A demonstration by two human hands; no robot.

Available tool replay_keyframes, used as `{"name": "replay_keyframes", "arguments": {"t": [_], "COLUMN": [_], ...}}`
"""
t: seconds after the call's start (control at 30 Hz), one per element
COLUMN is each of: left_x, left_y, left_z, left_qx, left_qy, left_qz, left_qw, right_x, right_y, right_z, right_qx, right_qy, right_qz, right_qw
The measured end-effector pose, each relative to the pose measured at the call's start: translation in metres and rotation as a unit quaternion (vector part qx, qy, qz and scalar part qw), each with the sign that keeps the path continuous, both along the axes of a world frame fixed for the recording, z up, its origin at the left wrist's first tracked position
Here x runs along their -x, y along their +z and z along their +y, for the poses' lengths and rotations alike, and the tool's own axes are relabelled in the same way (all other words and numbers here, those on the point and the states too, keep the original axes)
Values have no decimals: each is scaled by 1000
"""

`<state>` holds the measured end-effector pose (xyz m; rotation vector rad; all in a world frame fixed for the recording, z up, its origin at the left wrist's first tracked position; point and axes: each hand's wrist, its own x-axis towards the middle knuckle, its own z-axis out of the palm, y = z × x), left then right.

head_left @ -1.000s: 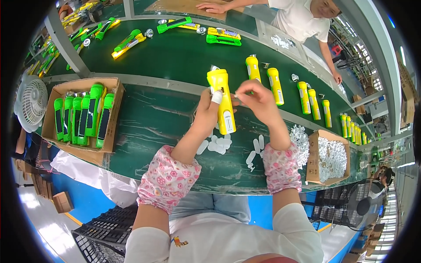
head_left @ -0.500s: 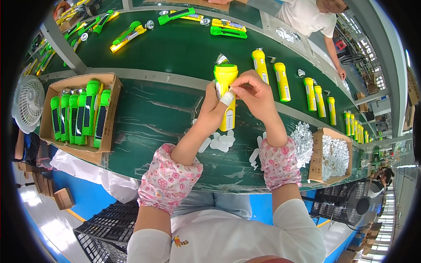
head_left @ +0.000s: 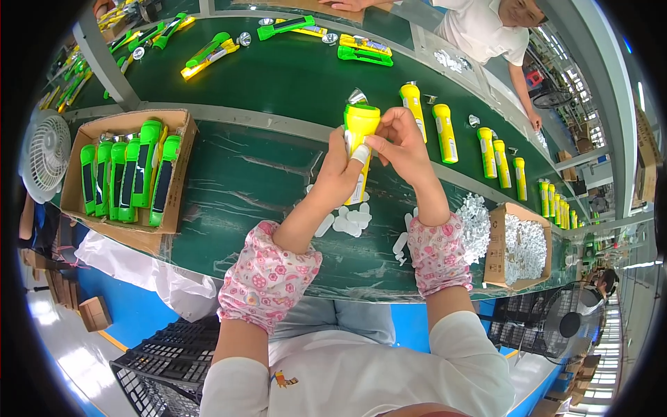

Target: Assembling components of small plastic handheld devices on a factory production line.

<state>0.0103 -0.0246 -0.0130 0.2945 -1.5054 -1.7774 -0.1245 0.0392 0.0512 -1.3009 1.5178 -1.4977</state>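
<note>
A yellow flashlight [head_left: 362,124] with a green rim stands nearly upright over the bench, its head away from me. My left hand [head_left: 335,174] is wrapped round its body, with a white covering on the thumb. My right hand [head_left: 406,151] is closed in a pinch at the flashlight's right side, just below the head; whatever its fingertips hold is hidden. A shiny reflector [head_left: 357,96] shows just beyond the flashlight's head. White oval pieces [head_left: 352,220] lie loose on the bench beneath my hands.
Green flashlights fill a cardboard box [head_left: 184,149] at left, beside a white fan [head_left: 47,154]. Small white parts lie heaped [head_left: 474,226] and boxed [head_left: 524,247] at right. Yellow flashlights [head_left: 445,133] line the green belt [head_left: 292,80] beyond a metal rail. A co-worker [head_left: 479,35] is across it.
My right hand's fingers have shifted slightly outward along the flashlight's side. The flashlight has tilted a little. Flashlights on the belt at right have moved slightly in the picture.
</note>
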Motion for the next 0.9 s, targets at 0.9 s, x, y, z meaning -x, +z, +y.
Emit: {"name": "replay_keyframes", "arguments": {"t": [0.9], "left_x": [105], "left_y": [-52], "left_z": [-154], "left_qx": [307], "left_qy": [309], "left_qz": [-187], "left_qw": [880], "right_x": [277], "right_y": [-34], "right_z": [-266], "right_qx": [-280], "right_qy": [38], "right_qz": [497], "right_qw": [821]}}
